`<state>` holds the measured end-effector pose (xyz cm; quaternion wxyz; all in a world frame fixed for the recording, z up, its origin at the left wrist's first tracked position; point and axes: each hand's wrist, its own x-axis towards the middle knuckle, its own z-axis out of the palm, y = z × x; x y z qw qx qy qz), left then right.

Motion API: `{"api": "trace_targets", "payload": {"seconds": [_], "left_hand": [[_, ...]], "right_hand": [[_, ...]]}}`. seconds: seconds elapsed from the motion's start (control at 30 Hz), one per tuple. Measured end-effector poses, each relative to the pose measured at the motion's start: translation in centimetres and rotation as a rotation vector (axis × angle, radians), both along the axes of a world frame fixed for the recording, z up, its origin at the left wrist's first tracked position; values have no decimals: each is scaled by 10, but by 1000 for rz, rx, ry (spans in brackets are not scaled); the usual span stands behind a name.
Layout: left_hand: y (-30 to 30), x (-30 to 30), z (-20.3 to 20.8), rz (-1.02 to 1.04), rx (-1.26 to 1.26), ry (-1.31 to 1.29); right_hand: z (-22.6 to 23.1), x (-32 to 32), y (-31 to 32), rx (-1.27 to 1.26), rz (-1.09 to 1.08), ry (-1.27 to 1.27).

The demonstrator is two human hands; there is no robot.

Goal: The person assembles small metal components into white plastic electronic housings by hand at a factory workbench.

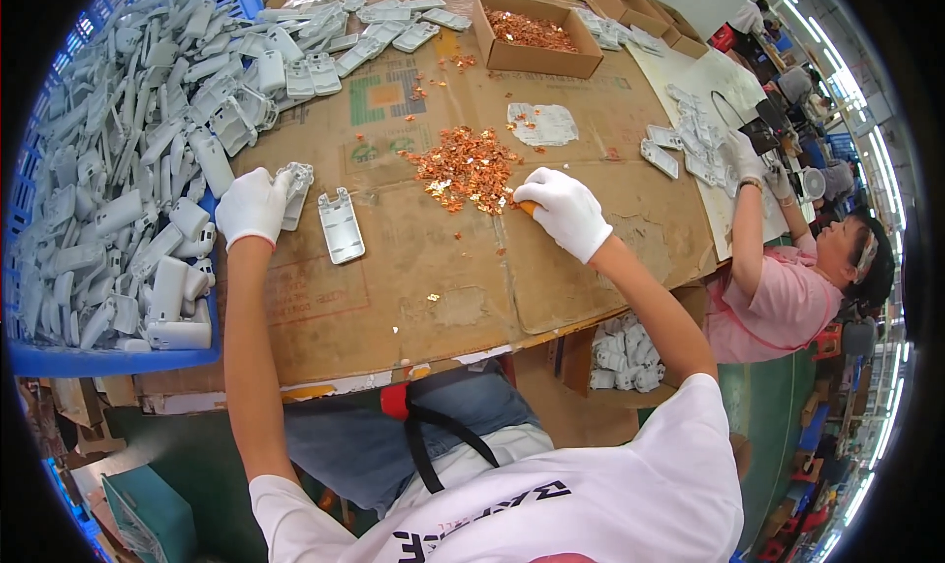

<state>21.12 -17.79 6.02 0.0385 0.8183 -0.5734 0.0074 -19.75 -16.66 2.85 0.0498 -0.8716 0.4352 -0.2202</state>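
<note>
Both my hands wear white gloves. My left hand is closed on a white plastic shell, held just above the cardboard-covered table. Close to its right lies another long white plastic shell, open side up. My right hand is closed round a slim orange tool, of which only a short piece shows. Its tip end is at the right edge of a heap of small copper-coloured metal pieces. The exact kind of the tool is hidden by my fingers.
A blue crate piled with white shells stands at the left. At the back are more shells and a cardboard box of copper-coloured pieces. To the right, a co-worker in pink handles white parts at the table.
</note>
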Motion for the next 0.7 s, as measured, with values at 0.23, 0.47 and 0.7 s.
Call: {"api": "trace_targets", "payload": {"seconds": [0.23, 0.47, 0.7], "left_hand": [[30, 42, 10, -151, 15, 576], [93, -25, 17, 93, 32, -22], [128, -29, 4, 34, 97, 239]], "right_hand": [[7, -14, -16, 56, 82, 117], [17, -9, -33, 105, 125, 257], [39, 3, -34, 282, -103, -3]]}}
